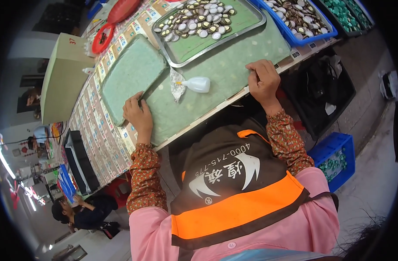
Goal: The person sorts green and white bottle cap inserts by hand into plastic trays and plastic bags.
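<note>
My left hand (138, 114) is at the near edge of a pale green covered board (131, 71), its fingers over the edge and closed on it. My right hand (265, 81) is at the table's front edge, fingers loosely bent and a little apart, with nothing visible in it. Between the hands lies a small translucent squeeze bottle (198, 84) with a yellow nozzle. Its tip rests on a crumpled whitish cloth or paper (177, 89). Beyond it, a metal-rimmed tray (188, 62) with a green bottom carries many small round pieces, white and dark brown.
A blue bin (309, 40) of similar round pieces stands at the far right, beside dark trays of green pieces (338, 13). Red baskets (103, 38) and a tall beige box (62, 78) are at the left. A blue crate (344, 169) sits low right. A person (86, 213) is at lower left.
</note>
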`<state>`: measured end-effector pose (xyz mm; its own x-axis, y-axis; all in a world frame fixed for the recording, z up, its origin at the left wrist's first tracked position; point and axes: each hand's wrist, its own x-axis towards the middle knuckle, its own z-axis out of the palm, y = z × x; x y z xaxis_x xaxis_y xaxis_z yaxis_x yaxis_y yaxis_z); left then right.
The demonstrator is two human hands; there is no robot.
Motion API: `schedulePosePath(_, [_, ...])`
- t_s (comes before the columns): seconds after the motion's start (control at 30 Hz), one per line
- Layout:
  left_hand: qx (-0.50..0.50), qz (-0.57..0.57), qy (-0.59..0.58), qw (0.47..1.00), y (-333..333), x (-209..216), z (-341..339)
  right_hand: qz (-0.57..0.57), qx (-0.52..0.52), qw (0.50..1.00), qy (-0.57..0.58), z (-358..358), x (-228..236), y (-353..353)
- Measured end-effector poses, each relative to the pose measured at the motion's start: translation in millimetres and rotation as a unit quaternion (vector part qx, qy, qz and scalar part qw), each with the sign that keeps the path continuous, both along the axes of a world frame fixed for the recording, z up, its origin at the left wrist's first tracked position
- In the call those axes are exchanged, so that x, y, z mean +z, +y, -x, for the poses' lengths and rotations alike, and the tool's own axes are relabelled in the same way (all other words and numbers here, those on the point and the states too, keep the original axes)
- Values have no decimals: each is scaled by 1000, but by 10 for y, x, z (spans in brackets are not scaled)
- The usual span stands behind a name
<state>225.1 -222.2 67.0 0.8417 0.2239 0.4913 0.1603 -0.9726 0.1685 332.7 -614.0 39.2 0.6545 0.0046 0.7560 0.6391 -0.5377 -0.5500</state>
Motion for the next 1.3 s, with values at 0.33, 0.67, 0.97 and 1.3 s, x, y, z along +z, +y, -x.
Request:
schedulePosePath(0.33, [-86,25,-14,996,50,-50,-76,33,-44,995,-79,-79,-193,-46])
schedulePosePath(0.67, [-119,20,16,993,-27,-22,-17,29,-87,994,-60,-61,-135,-27])
schedulePosePath(0.97, [-135,52,56,988,-40,82,83,38,-96,994,-40,-42,-158,-30])
schedulePosePath(1.3, [-159,38,56,985,20,50,83,63,-98,993,-30,-69,-180,-42])
